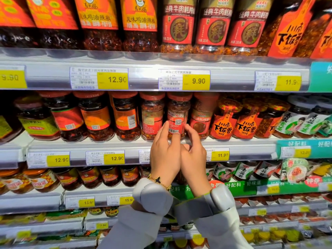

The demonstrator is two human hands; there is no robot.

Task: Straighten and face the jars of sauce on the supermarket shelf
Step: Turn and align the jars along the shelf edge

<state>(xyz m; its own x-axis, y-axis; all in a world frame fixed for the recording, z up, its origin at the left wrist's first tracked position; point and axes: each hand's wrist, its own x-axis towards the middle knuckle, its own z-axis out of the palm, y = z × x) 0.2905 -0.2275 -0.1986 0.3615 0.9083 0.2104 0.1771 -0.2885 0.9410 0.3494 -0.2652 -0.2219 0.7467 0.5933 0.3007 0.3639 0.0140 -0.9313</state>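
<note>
Supermarket shelf (125, 142) carries rows of jars. We clamp left hand (164, 157) and right hand (193, 155) on one sauce jar (177, 114), barcode outward, directly between both grips.

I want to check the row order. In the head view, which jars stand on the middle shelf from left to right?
Yellow-green label jar → three orange-label dark jars → back-turned jar → jar held by both hands → red front-facing jar → red-and-yellow capped jars → green-label jars.
</note>
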